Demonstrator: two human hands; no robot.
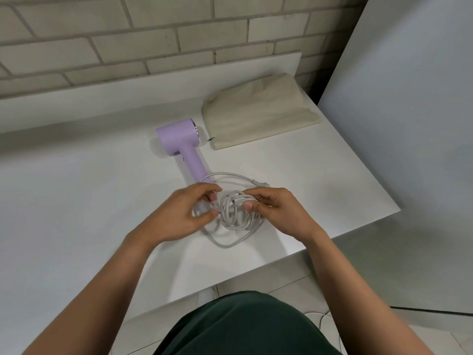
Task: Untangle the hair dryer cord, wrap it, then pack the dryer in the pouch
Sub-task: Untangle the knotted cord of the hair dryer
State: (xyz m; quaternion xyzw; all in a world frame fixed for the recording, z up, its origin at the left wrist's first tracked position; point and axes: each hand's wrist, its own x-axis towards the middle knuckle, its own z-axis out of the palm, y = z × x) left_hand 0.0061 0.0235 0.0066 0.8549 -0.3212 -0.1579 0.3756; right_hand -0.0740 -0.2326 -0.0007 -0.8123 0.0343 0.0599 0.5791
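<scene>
White table [76, 201], pale brick wall [102, 47] behind. Cord [234, 216] sits in a tangled bundle on the tabletop near the front edge, with one loose loop trailing to 6 o'clock. Right hand [281, 213] at 3 o'clock of the bundle, thumb and fingers clamped round the coils. Left hand [179, 216] at 9 o'clock, curled fingers pinching a strand (contact slightly blurred). Hair dryer [183, 142], lilac, lies at 11 o'clock, handle toward the bundle. Pouch [256, 116], beige, flat, at 1 o'clock.

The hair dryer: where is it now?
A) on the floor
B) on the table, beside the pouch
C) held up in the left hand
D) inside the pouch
B: the lilac hair dryer lies on the white table, beside the beige pouch and outside it.
</scene>
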